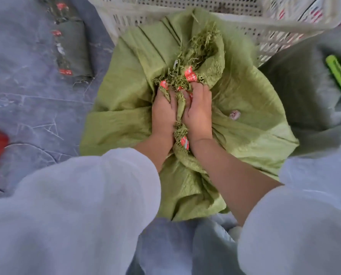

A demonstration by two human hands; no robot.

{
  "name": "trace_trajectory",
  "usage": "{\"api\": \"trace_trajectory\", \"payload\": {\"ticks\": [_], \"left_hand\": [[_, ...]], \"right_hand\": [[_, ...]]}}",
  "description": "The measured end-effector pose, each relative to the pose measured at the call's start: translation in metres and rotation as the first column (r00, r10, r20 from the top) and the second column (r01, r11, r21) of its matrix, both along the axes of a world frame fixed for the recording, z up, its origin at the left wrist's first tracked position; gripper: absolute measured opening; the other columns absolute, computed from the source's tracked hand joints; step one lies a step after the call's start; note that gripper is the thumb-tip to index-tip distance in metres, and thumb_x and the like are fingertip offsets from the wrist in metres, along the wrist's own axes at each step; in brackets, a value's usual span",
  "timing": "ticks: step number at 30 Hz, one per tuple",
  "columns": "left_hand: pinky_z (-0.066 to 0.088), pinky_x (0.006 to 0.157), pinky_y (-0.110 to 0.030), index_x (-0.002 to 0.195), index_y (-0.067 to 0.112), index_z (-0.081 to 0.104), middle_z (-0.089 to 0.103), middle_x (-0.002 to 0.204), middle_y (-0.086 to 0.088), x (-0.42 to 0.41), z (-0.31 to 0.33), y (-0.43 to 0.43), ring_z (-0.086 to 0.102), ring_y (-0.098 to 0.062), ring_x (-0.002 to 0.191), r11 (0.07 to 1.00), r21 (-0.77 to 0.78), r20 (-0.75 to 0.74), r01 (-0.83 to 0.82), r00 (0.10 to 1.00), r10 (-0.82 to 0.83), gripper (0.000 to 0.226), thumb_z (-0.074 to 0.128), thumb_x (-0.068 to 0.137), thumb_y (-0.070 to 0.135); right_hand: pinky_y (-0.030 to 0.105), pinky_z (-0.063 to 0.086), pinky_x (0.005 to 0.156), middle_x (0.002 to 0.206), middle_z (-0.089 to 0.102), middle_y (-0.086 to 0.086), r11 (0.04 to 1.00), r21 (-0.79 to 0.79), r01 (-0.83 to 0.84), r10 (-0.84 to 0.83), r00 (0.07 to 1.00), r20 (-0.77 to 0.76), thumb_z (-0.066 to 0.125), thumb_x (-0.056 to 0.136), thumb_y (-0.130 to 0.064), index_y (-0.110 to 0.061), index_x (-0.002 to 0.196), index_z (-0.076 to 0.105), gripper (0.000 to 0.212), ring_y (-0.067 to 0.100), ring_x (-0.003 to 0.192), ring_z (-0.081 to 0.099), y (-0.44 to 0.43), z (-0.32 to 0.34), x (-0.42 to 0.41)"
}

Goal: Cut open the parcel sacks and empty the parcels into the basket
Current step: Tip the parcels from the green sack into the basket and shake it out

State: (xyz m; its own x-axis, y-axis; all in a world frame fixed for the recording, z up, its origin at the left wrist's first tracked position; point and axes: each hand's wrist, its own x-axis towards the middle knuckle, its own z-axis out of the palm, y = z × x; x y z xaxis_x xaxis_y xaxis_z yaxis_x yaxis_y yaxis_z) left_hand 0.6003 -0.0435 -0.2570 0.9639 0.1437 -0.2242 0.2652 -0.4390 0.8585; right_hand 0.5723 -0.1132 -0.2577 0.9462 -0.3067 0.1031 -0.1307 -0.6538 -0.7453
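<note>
A grey stone floor is lying under everything; the green sack is sitting on it, touching the white basket just past the fingertips. The left hand and right hand are squeezing the sack's bunched, frayed neck; red tape is sticking there, its writing too blurry to read; bare floor is lying open left of the fingers.

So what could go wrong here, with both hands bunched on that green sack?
1. The sack has a frayed mouth; the left hand and right hand could lose their grip as strands tear.
2. The sack leans on the basket, not over it, so parcels might spill onto the floor.
</note>
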Motion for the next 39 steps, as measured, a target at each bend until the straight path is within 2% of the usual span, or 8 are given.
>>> {"api": "trace_trajectory", "payload": {"ticks": [7, 11, 22, 27, 30, 33, 36, 39], "left_hand": [[0.048, 0.095, -0.038, 0.113, 0.017, 0.061, 0.063, 0.104, -0.008, -0.059, 0.095, 0.059, 0.061, -0.028, 0.105, 0.962, -0.191, -0.456, -0.196, 0.885, 0.090, 0.019, 0.049, 0.100, 0.025], [0.057, 0.066, -0.038, 0.091, 0.019, 0.062, 0.071, 0.079, -0.001, -0.088, 0.197, 0.103, 0.069, -0.020, 0.072, 0.776, -0.465, -0.466, -0.426, 0.863, 0.194, 0.012, 0.053, 0.096, 0.012], [0.042, 0.068, -0.030, 0.074, 0.009, 0.049, 0.042, 0.067, -0.006, -0.119, 0.453, 0.127, 0.046, -0.022, 0.067, 0.525, -0.588, -0.534, -0.615, 0.783, 0.319, 0.026, 0.036, 0.083, -0.012], [0.033, 0.112, -0.039, 0.109, 0.001, 0.056, 0.054, 0.125, -0.016, -0.144, 0.528, 0.142, 0.049, -0.029, 0.124, 0.356, -0.631, -0.605, -0.689, 0.724, 0.331, 0.028, 0.035, 0.091, -0.003], [0.044, 0.102, -0.046, 0.096, 0.004, 0.059, 0.063, 0.109, -0.016, -0.153, 0.577, 0.151, 0.061, -0.032, 0.102, 0.251, -0.744, -0.559, -0.619, 0.782, 0.275, 0.031, 0.030, 0.088, -0.002], [0.054, 0.079, -0.042, 0.100, 0.003, 0.066, 0.069, 0.098, -0.016, -0.162, 0.616, 0.146, 0.066, -0.032, 0.089, 0.284, -0.808, -0.492, -0.517, 0.856, 0.158, 0.037, 0.030, 0.088, 0.005], [0.056, 0.082, -0.043, 0.105, 0.001, 0.070, 0.070, 0.107, -0.020, -0.178, 0.638, 0.126, 0.069, -0.033, 0.096, 0.432, -0.793, -0.486, -0.429, 0.874, -0.025, 0.043, 0.032, 0.096, 0.019], [0.057, 0.080, -0.040, 0.110, 0.002, 0.067, 0.072, 0.105, -0.018, -0.183, 0.650, 0.126, 0.070, -0.030, 0.095, 0.466, -0.790, -0.475, -0.399, 0.878, -0.053, 0.046, 0.030, 0.101, 0.028]], "right_hand": [[0.030, 0.046, 0.089, 0.116, 0.060, -0.004, 0.904, 0.409, 0.120, 0.045, 0.927, -0.371, 0.056, 0.096, -0.015, -0.025, 0.115, 0.058, 0.022, 0.009, 0.098, 0.053, 0.022, 0.088, -0.081], [0.009, 0.041, 0.088, 0.103, 0.064, -0.013, 0.831, 0.543, 0.121, 0.051, 0.955, -0.292, 0.059, 0.094, -0.011, -0.030, 0.106, 0.066, 0.023, -0.010, 0.096, 0.055, 0.031, 0.190, -0.104], [0.013, 0.044, 0.069, 0.078, 0.058, -0.006, 0.732, 0.676, 0.085, 0.044, 0.984, -0.171, 0.064, 0.085, 0.008, -0.016, 0.090, 0.071, 0.025, -0.001, 0.071, 0.054, 0.023, 0.440, -0.155], [0.026, 0.041, 0.076, 0.077, 0.050, -0.012, 0.752, 0.658, 0.020, 0.130, 0.976, -0.177, 0.060, 0.088, 0.006, -0.013, 0.092, 0.067, 0.021, 0.009, 0.073, 0.046, 0.030, 0.516, -0.184], [0.018, 0.040, 0.073, 0.084, 0.057, -0.009, 0.746, 0.666, -0.020, 0.220, 0.951, -0.219, 0.056, 0.095, -0.004, -0.027, 0.091, 0.066, 0.026, 0.010, 0.077, 0.051, 0.035, 0.557, -0.210], [0.030, 0.052, 0.084, 0.094, 0.065, -0.020, 0.652, 0.750, 0.110, 0.283, 0.883, -0.376, 0.057, 0.090, -0.041, -0.035, 0.106, 0.055, 0.017, 0.004, 0.089, 0.061, 0.037, 0.589, -0.225], [0.042, 0.053, 0.094, 0.124, 0.047, -0.025, 0.724, 0.681, 0.110, 0.315, 0.826, -0.468, 0.069, 0.068, -0.064, -0.043, 0.137, 0.017, 0.089, 0.005, 0.112, 0.055, 0.057, 0.610, -0.221], [0.033, 0.053, 0.080, 0.118, 0.064, -0.002, 0.676, 0.677, 0.292, 0.242, 0.780, -0.577, 0.077, 0.052, -0.065, -0.024, 0.125, 0.041, 0.091, 0.017, 0.102, 0.061, 0.069, 0.614, -0.206]]}}
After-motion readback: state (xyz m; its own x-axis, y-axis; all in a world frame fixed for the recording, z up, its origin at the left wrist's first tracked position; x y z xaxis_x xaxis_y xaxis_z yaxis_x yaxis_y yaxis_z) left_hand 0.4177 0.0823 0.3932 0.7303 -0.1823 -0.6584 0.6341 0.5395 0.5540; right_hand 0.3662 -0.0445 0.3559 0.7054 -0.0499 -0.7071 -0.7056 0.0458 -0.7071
